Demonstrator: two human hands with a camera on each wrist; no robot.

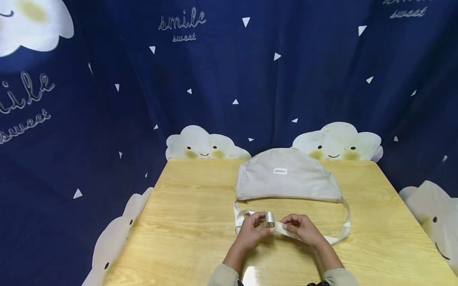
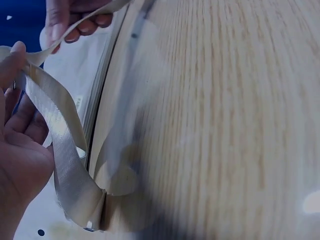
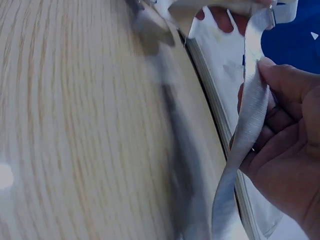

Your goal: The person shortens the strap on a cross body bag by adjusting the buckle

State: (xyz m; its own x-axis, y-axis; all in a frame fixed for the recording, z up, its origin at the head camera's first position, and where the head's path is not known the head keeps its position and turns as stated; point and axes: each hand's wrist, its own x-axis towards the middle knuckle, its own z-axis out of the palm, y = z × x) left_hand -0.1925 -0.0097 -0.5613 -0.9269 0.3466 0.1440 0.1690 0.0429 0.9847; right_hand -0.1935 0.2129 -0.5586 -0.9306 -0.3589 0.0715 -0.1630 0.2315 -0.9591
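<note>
A pale beige shoulder bag [image 1: 286,182] lies on the table, its long zipped edge towards me. In front of it runs its webbing strap [image 1: 346,228]. My left hand [image 1: 250,232] pinches the strap between thumb and fingers, where a short loop of it stands up. The left wrist view shows a wide fold of strap [image 2: 62,135] hanging beside the left palm. To the right, my right hand [image 1: 302,228] pinches the same strap a short way along. In the right wrist view, the strap [image 3: 250,115] passes under that thumb and hangs down twisted.
The light wooden table [image 1: 193,206] stretches out on both sides of the bag. A small white label [image 1: 280,171] sits on the bag's face. A dark blue curtain [image 1: 214,79] with clouds and triangles hangs behind the table and down its sides.
</note>
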